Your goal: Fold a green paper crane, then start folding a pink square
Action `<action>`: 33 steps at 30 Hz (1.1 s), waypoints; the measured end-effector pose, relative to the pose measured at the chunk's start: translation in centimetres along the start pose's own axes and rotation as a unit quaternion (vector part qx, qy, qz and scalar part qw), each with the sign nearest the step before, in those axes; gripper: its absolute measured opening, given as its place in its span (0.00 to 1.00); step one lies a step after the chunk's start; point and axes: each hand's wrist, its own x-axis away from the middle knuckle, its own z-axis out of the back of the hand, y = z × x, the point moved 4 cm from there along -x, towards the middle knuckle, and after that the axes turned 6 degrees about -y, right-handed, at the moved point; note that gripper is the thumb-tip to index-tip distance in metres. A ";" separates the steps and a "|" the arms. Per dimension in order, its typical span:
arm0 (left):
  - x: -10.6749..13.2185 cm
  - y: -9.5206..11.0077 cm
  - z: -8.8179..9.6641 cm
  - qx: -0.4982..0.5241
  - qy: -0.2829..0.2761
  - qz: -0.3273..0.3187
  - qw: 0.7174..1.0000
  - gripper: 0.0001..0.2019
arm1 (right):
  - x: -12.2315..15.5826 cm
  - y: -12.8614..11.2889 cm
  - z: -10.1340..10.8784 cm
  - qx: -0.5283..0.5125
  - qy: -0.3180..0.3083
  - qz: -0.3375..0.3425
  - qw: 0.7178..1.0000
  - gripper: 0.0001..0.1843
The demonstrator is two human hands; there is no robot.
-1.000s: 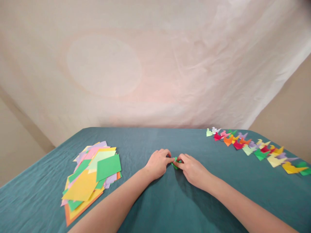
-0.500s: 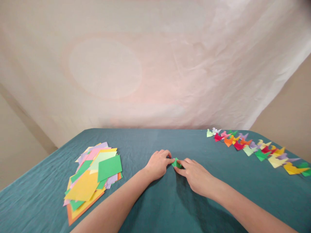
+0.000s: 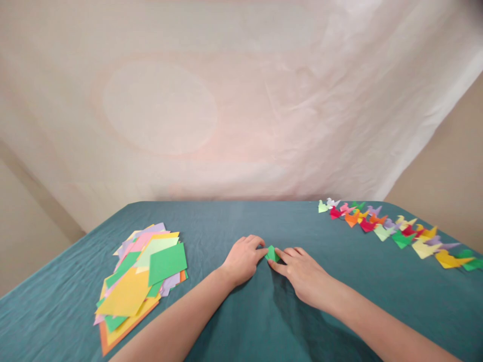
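A small folded green paper point(image 3: 272, 254) lies on the teal tablecloth point(image 3: 264, 322) in the middle of the table. My left hand point(image 3: 242, 259) rests at its left with the fingers curled and the fingertips pinching the paper's left edge. My right hand point(image 3: 302, 273) presses on it from the right, index finger and thumb on the fold. Most of the paper is hidden between the fingertips.
A loose pile of coloured paper squares point(image 3: 139, 274) lies at the left, green and yellow sheets on top. A row of several folded paper figures point(image 3: 392, 229) runs along the right back edge. A pale sheet point(image 3: 226, 100) hangs behind the table.
My right hand has flattened and slid down onto the green paper, which now lies lower against the cloth. My left hand stays put. The view has shifted slightly.
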 end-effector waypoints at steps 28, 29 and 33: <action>0.0 1.2 0.1 -0.001 -0.015 -0.005 1.000 0.14 | 0.6 2.1 0.5 -0.178 -0.054 0.049 0.981 0.28; 0.0 1.3 0.1 -0.002 -0.016 -0.013 1.000 0.14 | 0.6 2.1 0.6 -0.178 -0.054 0.048 0.981 0.27; 0.0 1.5 0.0 -0.006 -0.031 -0.042 0.999 0.14 | 0.6 2.1 1.3 -0.205 -0.034 0.054 0.977 0.22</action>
